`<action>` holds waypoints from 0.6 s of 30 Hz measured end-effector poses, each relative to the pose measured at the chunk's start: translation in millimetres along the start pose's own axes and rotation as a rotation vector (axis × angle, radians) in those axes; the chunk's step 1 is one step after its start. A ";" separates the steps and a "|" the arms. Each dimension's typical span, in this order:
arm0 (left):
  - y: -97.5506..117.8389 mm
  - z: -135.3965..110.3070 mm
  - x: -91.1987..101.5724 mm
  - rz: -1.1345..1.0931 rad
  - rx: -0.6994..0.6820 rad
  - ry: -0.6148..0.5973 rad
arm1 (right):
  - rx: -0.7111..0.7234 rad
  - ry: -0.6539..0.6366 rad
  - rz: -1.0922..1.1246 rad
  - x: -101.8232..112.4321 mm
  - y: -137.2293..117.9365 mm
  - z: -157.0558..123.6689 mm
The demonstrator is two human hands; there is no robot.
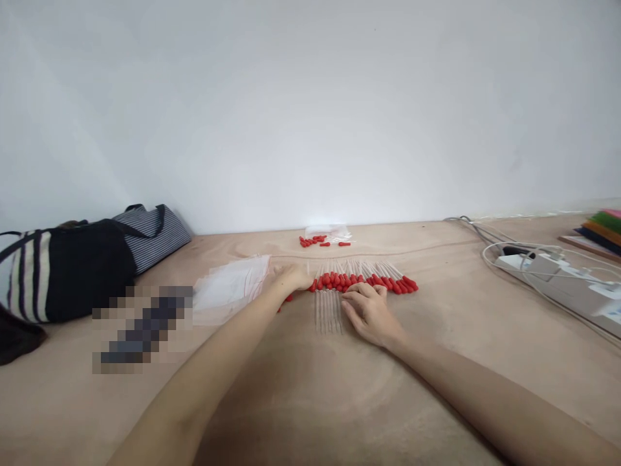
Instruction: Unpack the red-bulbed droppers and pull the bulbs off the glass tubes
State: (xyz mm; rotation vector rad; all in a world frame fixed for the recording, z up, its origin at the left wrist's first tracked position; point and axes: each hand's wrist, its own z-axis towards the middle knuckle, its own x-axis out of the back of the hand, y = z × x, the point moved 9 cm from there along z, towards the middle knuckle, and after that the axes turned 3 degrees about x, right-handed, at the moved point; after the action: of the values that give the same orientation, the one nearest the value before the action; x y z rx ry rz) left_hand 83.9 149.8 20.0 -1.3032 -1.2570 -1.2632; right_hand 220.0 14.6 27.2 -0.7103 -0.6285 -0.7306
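Observation:
A row of droppers with red rubber bulbs [339, 281] lies across the wooden table, their pale thin tubes pointing toward the wall. On the near side of the row, several clear glass tubes [328, 314] lie side by side. My left hand [292, 278] is at the row's left end, its fingers drawn together beside a red bulb; their tips are mostly hidden. My right hand [369, 314] rests at the right edge of the clear tubes, fingers curled and close to the red bulbs. What it pinches, if anything, is too small to make out.
Loose red bulbs [310, 241] lie by a plastic bag [330, 231] near the wall. Clear zip bags [230, 285] are stacked left of my left hand. Cloth bags [92, 265] stand far left, beside a blurred dark object [148, 327]. A power strip [557, 278] with cables sits right.

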 end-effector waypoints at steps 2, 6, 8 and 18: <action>2.1 0.2 1.2 0.004 0.006 -0.013 | 0.014 0.018 -0.008 1.3 -0.8 0.0; 2.5 -28.1 16.7 -0.016 -0.074 0.092 | 0.068 0.066 -0.028 5.2 -5.1 -0.6; 1.5 -52.6 20.4 -0.025 -0.150 0.168 | 0.101 0.138 -0.056 12.1 -8.8 -1.7; 16.9 -144.8 0.2 -0.081 -0.768 0.611 | 0.475 0.238 -0.255 20.1 -56.9 -11.7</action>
State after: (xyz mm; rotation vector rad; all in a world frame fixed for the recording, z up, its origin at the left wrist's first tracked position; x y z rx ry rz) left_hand 89.0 4.6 31.5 -1.2051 -0.3870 -2.1161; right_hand 191.2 -32.4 54.5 -0.1034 -0.6478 -0.8455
